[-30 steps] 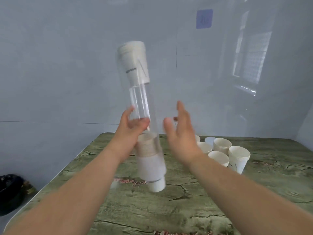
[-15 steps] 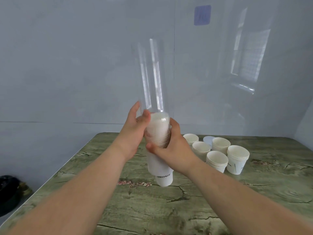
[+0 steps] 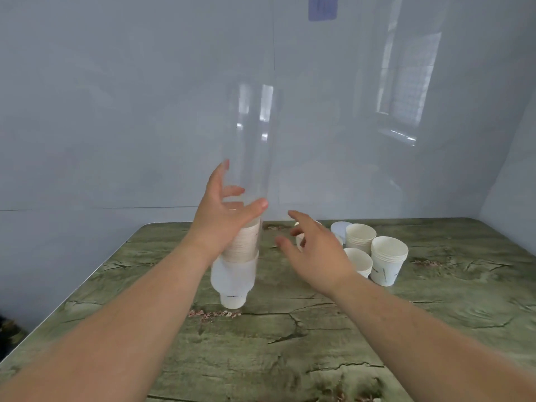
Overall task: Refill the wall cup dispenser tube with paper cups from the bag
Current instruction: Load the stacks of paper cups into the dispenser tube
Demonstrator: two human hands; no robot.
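At frame centre, the left hand [image 3: 223, 224] grips the clear tube [image 3: 249, 158], thumb in front and fingers behind. The tube's long axis runs nearly upright, with its open mouth at the top. A stack [image 3: 246, 239] fills its lower part, above the bench [image 3: 261, 358]. The right hand [image 3: 319, 253] is open with spread fingers and holds nothing. It is just right of the tube, between it and the loose cups [image 3: 388, 256] at centre right. The right hand is the nearer to those cups, so it probably fetches them next. No bag shows.
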